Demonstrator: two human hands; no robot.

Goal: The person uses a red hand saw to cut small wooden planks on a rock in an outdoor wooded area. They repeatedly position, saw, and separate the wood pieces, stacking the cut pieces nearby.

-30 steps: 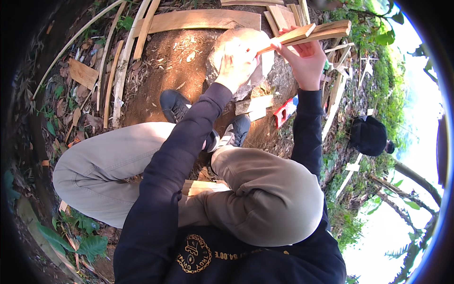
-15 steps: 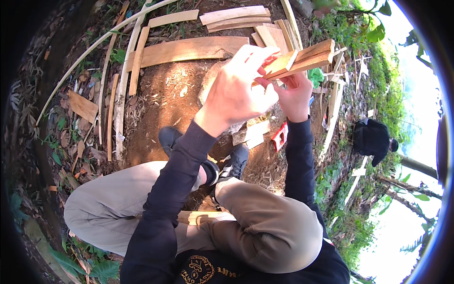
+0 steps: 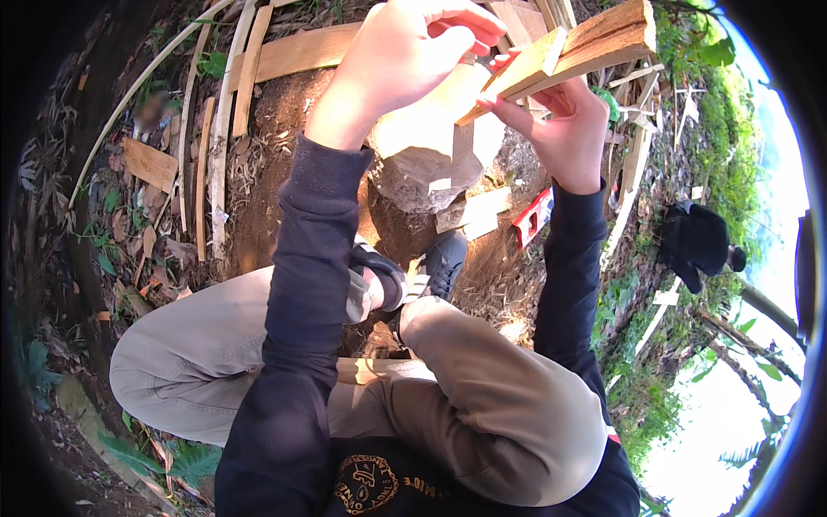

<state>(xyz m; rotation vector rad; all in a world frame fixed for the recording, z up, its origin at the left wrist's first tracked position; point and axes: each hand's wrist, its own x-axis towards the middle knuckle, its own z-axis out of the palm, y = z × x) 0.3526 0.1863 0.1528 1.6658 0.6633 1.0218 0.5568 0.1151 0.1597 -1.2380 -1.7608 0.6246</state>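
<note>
Head view: your right hand [image 3: 570, 125] pinches two overlapping wooden strips [image 3: 594, 50] between thumb and fingers, slanting over the pale stone [image 3: 422, 172]; your left hand [image 3: 394, 65], fingers loosely curled, half open and empty, hovers just beside them.
</note>
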